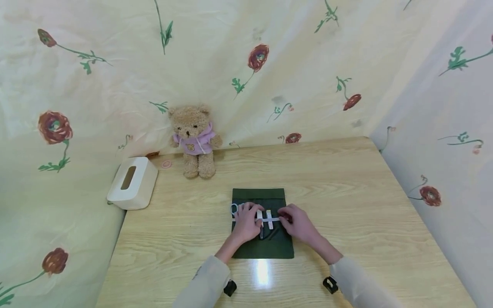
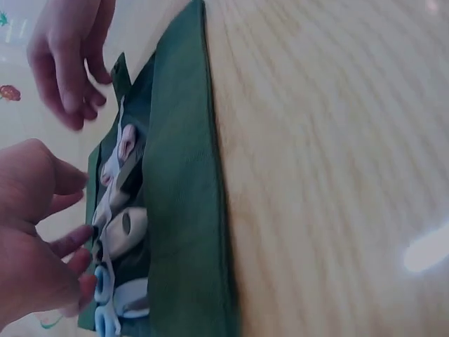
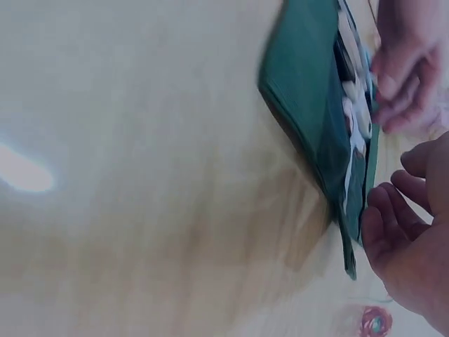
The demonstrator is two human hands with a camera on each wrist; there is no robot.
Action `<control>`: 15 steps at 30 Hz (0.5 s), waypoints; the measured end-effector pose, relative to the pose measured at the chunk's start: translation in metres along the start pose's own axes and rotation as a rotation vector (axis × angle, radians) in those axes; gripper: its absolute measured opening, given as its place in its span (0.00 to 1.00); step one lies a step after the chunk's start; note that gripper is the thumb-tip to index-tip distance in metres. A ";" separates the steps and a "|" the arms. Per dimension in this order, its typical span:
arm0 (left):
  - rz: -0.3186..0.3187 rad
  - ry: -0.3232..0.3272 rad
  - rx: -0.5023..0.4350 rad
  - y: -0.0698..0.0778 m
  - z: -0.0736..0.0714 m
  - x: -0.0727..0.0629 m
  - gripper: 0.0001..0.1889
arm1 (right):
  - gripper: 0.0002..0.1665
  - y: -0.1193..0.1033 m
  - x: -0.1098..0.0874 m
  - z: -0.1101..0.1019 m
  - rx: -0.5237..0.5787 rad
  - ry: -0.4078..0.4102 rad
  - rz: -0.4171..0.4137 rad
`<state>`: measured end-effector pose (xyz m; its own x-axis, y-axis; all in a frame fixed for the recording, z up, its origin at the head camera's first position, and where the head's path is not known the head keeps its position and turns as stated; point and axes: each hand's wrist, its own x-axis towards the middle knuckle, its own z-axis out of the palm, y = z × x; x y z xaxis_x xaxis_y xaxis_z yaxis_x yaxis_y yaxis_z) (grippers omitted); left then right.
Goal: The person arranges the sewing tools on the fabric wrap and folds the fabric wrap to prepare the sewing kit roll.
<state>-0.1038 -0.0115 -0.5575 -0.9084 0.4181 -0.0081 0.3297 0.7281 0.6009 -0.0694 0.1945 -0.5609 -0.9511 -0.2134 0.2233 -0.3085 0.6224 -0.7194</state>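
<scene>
A dark green fabric case lies unfolded on the table, with a white elastic strap across its middle. Under the strap sit small tools: a light blue-handled pair of scissors at the left, a white slim piece and a dark slender piece. My left hand is over the left and middle tools, fingers spread and loosely bent, covering part of them. My right hand is at the case's right edge by the strap's end, fingers loosely bent, with a gap between thumb and fingers.
Behind the case a teddy bear in a purple hoodie stands against the flower-patterned curtain. A white tissue box sits at the table's left edge. Wood-grain tabletop surrounds the case.
</scene>
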 end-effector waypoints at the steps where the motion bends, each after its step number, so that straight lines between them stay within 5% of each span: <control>1: 0.025 0.013 0.010 -0.002 -0.002 0.002 0.14 | 0.09 -0.003 -0.005 0.001 -0.014 0.019 -0.026; 7: 0.200 0.025 0.075 -0.012 -0.017 0.019 0.14 | 0.11 -0.026 -0.036 0.014 -0.166 0.010 -0.259; 15: 0.237 -0.163 0.156 -0.013 -0.029 0.045 0.19 | 0.19 -0.048 -0.066 0.019 -0.366 -0.273 -0.338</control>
<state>-0.1565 -0.0179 -0.5427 -0.7527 0.6582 -0.0175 0.5742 0.6692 0.4716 0.0083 0.1645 -0.5535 -0.7752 -0.6029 0.1886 -0.6265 0.6955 -0.3518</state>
